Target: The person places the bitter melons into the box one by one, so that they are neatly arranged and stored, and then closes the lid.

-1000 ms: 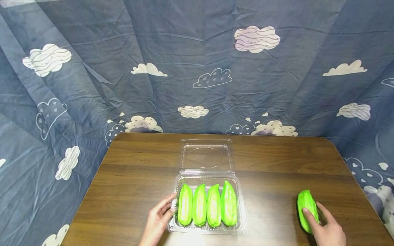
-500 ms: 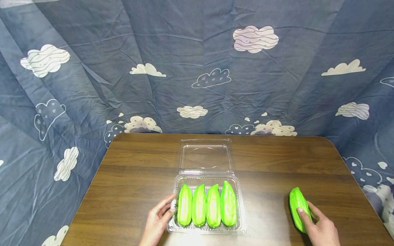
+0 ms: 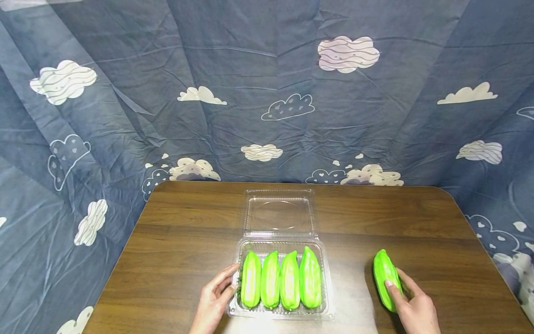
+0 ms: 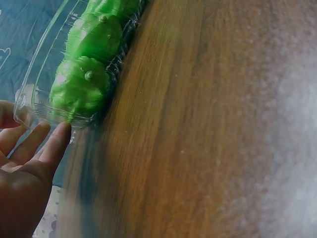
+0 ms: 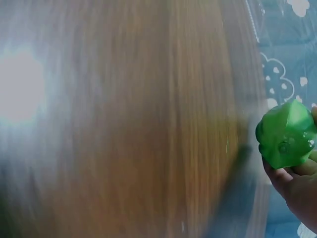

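Observation:
My right hand (image 3: 417, 311) grips a green ridged bitter melon (image 3: 385, 280), thumb on its near face. In the right wrist view the end of that bitter melon (image 5: 287, 136) shows in my fingers, above the table. A shadow lies to its left. My left hand (image 3: 212, 299) touches the left side of a clear plastic clamshell container (image 3: 329, 297) with its fingertips. In the left wrist view the left hand (image 4: 29, 173) has its thumb and fingers against the container's end. Several similar green bitter melons (image 3: 270, 280) lie side by side in the container's base, tips pointing away.
The container's clear lid (image 3: 279, 213) lies folded back, flat on the brown wooden table (image 3: 187, 232). A blue curtain (image 3: 233, 60) with cloud prints hangs behind the table and at its sides. Glare brightens the table near the front.
My right hand has moved left with the bitter melon, bringing it nearer the container. The left hand and the container have stayed in place.

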{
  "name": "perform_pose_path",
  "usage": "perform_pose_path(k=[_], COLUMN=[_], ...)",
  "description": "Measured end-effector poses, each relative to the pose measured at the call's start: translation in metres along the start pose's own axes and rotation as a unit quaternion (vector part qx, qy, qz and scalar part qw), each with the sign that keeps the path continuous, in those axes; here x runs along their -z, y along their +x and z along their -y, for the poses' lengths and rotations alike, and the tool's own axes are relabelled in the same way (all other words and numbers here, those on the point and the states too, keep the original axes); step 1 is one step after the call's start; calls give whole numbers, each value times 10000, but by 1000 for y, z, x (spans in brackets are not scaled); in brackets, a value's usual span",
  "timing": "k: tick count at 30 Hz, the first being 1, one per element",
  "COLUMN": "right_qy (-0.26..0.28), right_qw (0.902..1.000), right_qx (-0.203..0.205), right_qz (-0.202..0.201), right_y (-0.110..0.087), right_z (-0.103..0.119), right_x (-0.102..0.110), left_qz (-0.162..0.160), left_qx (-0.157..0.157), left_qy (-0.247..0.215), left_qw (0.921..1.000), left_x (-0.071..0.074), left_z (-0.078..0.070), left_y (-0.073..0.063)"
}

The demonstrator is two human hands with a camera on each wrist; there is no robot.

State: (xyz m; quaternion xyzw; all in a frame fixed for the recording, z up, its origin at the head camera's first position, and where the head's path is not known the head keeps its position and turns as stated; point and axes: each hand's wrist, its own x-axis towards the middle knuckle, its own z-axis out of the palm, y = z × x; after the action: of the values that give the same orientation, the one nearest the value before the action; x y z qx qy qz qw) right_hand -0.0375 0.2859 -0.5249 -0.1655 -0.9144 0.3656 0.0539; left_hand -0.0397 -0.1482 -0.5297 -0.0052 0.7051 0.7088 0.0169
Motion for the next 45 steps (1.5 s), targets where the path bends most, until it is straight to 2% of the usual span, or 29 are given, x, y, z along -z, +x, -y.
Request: perform_pose_path(k=[4, 7, 10, 15, 18, 24, 26, 29, 34, 36, 41, 45], right_qy=[175, 439, 1004, 1928, 2503, 3576, 3695, 3694, 3420, 3427, 3724, 3778], right_qw=[9990, 9977, 9938, 9804, 9672, 9307, 9246, 9220, 9260, 9222, 9038, 9021], right_qx=[330, 417, 375, 402, 413, 746, 885, 1086, 1508, 1695, 1987, 1949], right_qz=[-230, -299, -311, -28, 152, 204, 276, 402, 535, 584, 709, 742], right_y=[-4, -7, -10, -14, -16, -21, -22, -24, -28, -29, -33, -37], right_z=[5, 11, 19, 31, 38, 50, 55, 62, 74, 79, 91, 101], right_x=[-7, -12, -19, -26, -28, -30, -29, -27, -28, -29, -33, -39], left_qz=[32, 30, 9, -6, -7, 15, 24, 17, 0, 5, 30, 11], left_qx=[-53, -63, -42, 31, 24, -64, -74, -55, -4, 34, 52, 77], left_qy=[22, 39, 48, 5, -45, -100, -111, -114, -69, -58, 30, 51], left_qw=[10000, 10000, 10000, 10000, 10000, 9999, 9999, 9999, 10000, 10000, 10000, 10000], left_x=[0, 0, 0, 0, 0, 0, 0, 0, 0, 1, 1, 1], left_z=[1, 1, 0, -1, 0, 0, 0, 0, 1, 2, 4, 3], left_y=[1, 1, 1, 0, 0, 0, 0, 0, -1, 0, 1, 1])
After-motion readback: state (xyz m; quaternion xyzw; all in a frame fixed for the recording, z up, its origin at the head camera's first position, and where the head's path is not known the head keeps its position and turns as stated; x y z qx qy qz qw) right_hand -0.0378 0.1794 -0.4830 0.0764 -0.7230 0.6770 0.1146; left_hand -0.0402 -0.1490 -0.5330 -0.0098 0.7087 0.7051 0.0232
